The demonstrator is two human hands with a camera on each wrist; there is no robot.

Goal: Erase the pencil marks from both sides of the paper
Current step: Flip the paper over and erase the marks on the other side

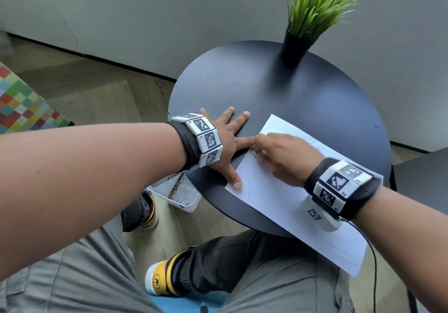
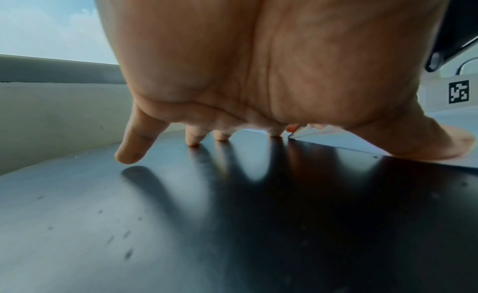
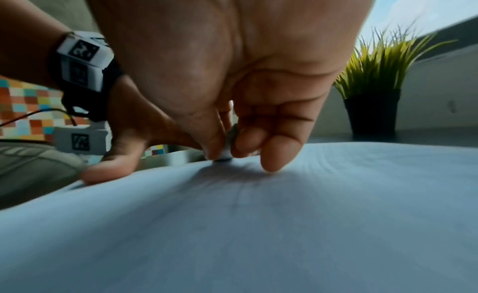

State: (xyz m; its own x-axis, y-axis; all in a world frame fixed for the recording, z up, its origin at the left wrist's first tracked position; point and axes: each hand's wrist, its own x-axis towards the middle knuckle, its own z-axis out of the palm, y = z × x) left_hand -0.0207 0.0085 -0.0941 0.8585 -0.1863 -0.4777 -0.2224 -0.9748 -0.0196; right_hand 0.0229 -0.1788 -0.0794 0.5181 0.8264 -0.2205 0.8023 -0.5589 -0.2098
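Observation:
A white sheet of paper (image 1: 278,198) lies slantwise on the round black table (image 1: 303,99), its near corner hanging over the table's edge. Faint pencil lines show near its far left edge. My left hand (image 1: 230,140) lies flat with spread fingers, thumb pressing the paper's left corner, index finger at the paper's edge, other fingers on the bare table (image 2: 181,215). My right hand (image 1: 283,152) pinches a small white eraser (image 3: 227,148) between thumb and fingers, its tip down on the paper (image 3: 258,225) close to the left index finger.
A green grass-like plant in a black pot (image 1: 294,46) stands at the table's far side, also in the right wrist view as the pot (image 3: 372,113). A white bin (image 1: 179,191) sits on the floor under the table's left edge. My knees and yellow shoes are below.

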